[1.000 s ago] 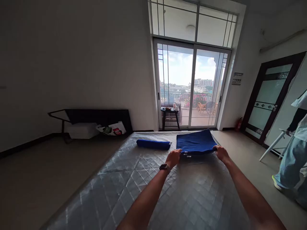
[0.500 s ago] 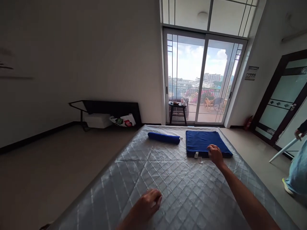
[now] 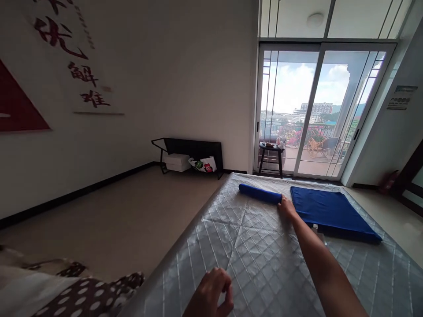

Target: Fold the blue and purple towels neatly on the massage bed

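Observation:
A rolled-up blue cloth (image 3: 259,193) lies across the far part of a silver quilted mattress (image 3: 211,237). At the roll's right end is my right hand (image 3: 287,208), its fingers closed on that end. Just right of this hand, a flat blue cushion-like pad (image 3: 333,211) with a small white tag on its near edge rests on the mattress. My left hand (image 3: 211,290) hovers over the near part of the mattress, fingers loosely curled and the thumb apart from them, holding nothing.
Polka-dotted brown fabric (image 3: 89,295) is heaped at the lower left. By the far wall, a black frame (image 3: 194,147) stands with a white box (image 3: 176,162) and a printed bag (image 3: 205,164). A dark stool (image 3: 271,152) stands before the sliding glass door (image 3: 297,105).
My right hand has moved from the flat pad's near edge to the roll's right end and closed there. The view has turned left, and the person at the right is out of sight.

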Tool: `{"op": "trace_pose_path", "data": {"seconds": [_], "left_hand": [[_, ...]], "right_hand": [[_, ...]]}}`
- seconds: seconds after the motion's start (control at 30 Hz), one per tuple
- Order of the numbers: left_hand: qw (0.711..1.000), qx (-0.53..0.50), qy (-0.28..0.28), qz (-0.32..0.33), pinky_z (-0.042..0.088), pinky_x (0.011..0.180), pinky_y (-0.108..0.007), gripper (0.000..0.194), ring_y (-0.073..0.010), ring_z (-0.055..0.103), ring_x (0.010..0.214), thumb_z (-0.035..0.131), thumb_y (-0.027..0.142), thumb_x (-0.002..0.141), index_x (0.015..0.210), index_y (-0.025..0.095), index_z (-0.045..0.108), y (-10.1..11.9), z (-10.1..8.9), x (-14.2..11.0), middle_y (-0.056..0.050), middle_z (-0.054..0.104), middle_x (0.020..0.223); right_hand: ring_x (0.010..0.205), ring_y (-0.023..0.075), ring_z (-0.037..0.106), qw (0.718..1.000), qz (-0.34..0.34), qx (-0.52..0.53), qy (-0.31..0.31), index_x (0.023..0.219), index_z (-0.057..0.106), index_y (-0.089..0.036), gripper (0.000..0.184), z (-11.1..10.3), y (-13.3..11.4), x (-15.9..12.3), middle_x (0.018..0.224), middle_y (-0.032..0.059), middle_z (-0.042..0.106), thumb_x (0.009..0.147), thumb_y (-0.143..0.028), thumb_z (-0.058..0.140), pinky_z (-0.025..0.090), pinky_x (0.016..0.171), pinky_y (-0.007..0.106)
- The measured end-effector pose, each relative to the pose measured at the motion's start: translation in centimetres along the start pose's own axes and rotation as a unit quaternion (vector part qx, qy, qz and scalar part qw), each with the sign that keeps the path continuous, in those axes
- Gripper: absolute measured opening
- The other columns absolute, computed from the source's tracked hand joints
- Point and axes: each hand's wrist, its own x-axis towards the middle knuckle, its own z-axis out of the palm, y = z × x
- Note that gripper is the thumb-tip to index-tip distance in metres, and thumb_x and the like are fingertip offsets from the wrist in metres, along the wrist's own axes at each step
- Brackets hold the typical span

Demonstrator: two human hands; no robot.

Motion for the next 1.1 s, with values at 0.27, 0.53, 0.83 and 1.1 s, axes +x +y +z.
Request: {"op": "trace_pose_path", "data": {"seconds": [0.27, 0.53, 0.83, 1.1], "left_hand": [[0.999, -0.047, -0.007, 0.001, 0.053, 0.065, -0.027, 0.029, -0.0151, 0.062, 0.066, 0.049, 0.047, 0.097, 0.083, 0.025, 0.060, -1.6, 0.3, 0.7, 0.001, 0.064, 0.074], [0.993, -0.098, -0.057, -0.026, 0.055, 0.069, -0.031, 0.047, -0.0175, 0.066, 0.066, 0.036, 0.050, 0.100, 0.073, 0.024, 0.065, 1.2, 0.3, 2.2, -0.001, 0.068, 0.068], [0.955, -0.296, -0.032, 0.008, 0.056, 0.090, -0.042, 0.045, -0.0258, 0.065, 0.104, 0.056, 0.058, 0.089, 0.119, 0.025, 0.062, 18.6, -0.8, -0.7, -0.012, 0.066, 0.117], [0.905, -0.410, -0.006, -0.118, 0.059, 0.082, -0.036, 0.035, -0.0205, 0.067, 0.092, 0.057, 0.057, 0.088, 0.100, 0.024, 0.063, 24.7, 0.0, -4.1, -0.005, 0.066, 0.100]], "right_hand": [[0.111, 0.0229, 0.064, 0.997, -0.075, 0.009, -0.006, 0.123, 0.062, -0.021, 0.035, -2.1, -3.0, -7.6, 0.118, 0.0105, 0.070, 0.088, -0.018, 0.060, 0.047, 0.091, 0.029], [0.087, 0.0178, 0.065, 0.956, -0.197, 0.203, 0.078, 0.093, 0.066, -0.023, 0.012, -9.0, -2.1, -24.5, 0.093, 0.0027, 0.066, 0.081, -0.020, 0.065, 0.056, 0.079, 0.032], [0.083, 0.0153, 0.065, 0.898, -0.120, 0.408, 0.111, 0.102, 0.066, -0.028, 0.018, -16.1, -1.4, -39.4, 0.102, 0.0025, 0.062, 0.085, -0.033, 0.067, 0.060, 0.056, 0.023], [0.093, 0.0182, 0.067, 0.849, -0.080, 0.498, 0.157, 0.109, 0.068, -0.031, 0.032, -16.6, 0.0, -46.1, 0.111, 0.0037, 0.059, 0.078, -0.036, 0.078, 0.063, 0.071, 0.029]]}}
